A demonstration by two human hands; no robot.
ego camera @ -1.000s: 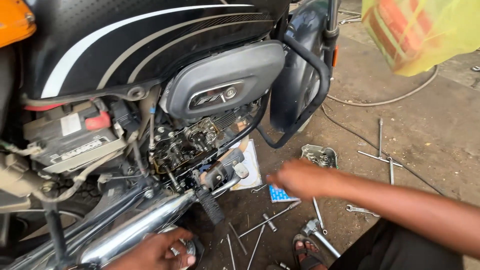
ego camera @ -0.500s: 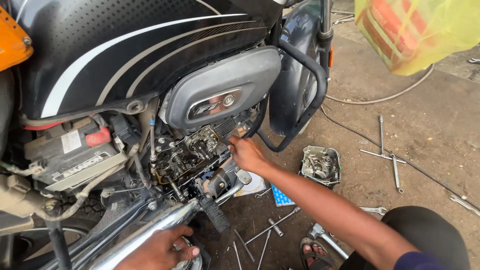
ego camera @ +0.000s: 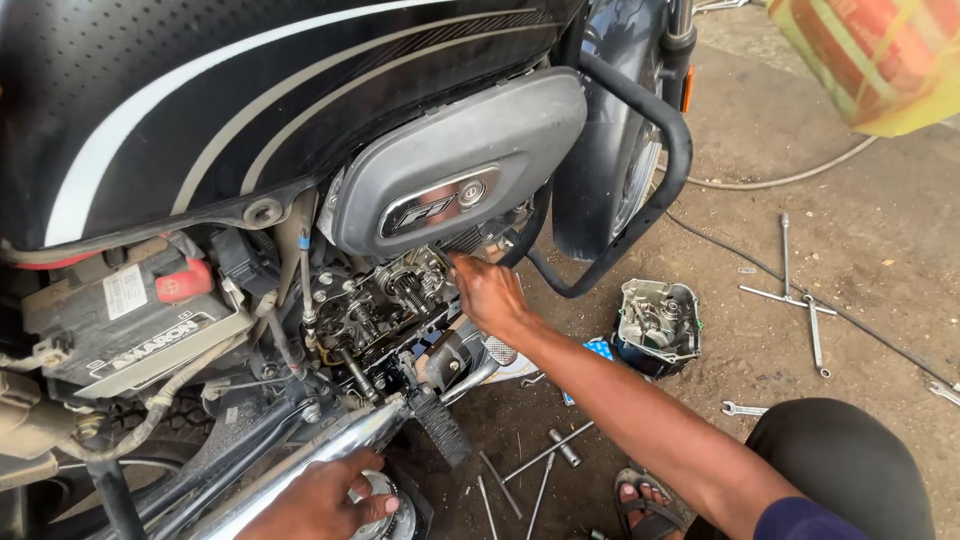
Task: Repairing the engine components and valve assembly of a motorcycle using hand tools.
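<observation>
Head view of a motorcycle engine laid open beneath a grey side cover point(ego camera: 455, 175). The right hand point(ego camera: 490, 295) reaches into the exposed engine point(ego camera: 385, 305), its fingers point(ego camera: 462, 268) curled against the upper right edge of the opening, just under the cover; whether they pinch a small part cannot be told. The left hand point(ego camera: 320, 500) rests low in the frame, fingers wrapped over a round metal part point(ego camera: 385, 500) beside the chrome exhaust pipe point(ego camera: 300, 460). A battery point(ego camera: 130, 320) sits left of the engine. On the dirt floor point(ego camera: 880, 250), right of the arm, lie a removed engine casing point(ego camera: 657, 322), a wrench point(ego camera: 742, 408) and long rods point(ego camera: 785, 255).
</observation>
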